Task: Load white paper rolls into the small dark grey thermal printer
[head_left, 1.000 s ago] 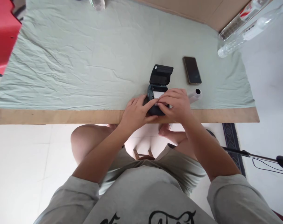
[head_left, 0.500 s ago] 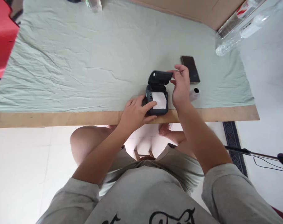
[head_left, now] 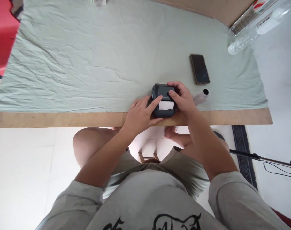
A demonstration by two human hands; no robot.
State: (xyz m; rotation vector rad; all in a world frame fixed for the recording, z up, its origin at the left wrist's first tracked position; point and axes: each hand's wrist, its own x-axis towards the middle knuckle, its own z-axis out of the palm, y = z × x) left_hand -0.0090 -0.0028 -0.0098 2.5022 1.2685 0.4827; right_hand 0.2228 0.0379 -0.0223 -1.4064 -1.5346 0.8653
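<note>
A small dark receipt printer [head_left: 163, 113] sits at the front edge of the cloth-covered table, its lid down. White paper [head_left: 166, 105] sticks out from under the lid's front edge. My left hand [head_left: 141, 114] wraps the printer's left side, with the index finger on top by the paper and the thumb at the front. My right hand [head_left: 183, 96] grips the right side and back corner, its thumb resting on the lid. Just right of that hand lies a pale paper roll [head_left: 201, 97] with a dark hollow core.
A black phone [head_left: 199, 69] lies beyond the roll. Clear plastic bottles [head_left: 246, 38] lie at the far right, beside a cardboard box [head_left: 195, 7]. Wrinkled pale green cloth [head_left: 88, 60] covers the table, with a bare wooden edge [head_left: 64, 120] in front. A red object [head_left: 3, 38] stands left.
The printer's lid has gone from raised to down, with the paper end now poking out. My right hand came down with it onto the printer. My left hand stays at its left side.
</note>
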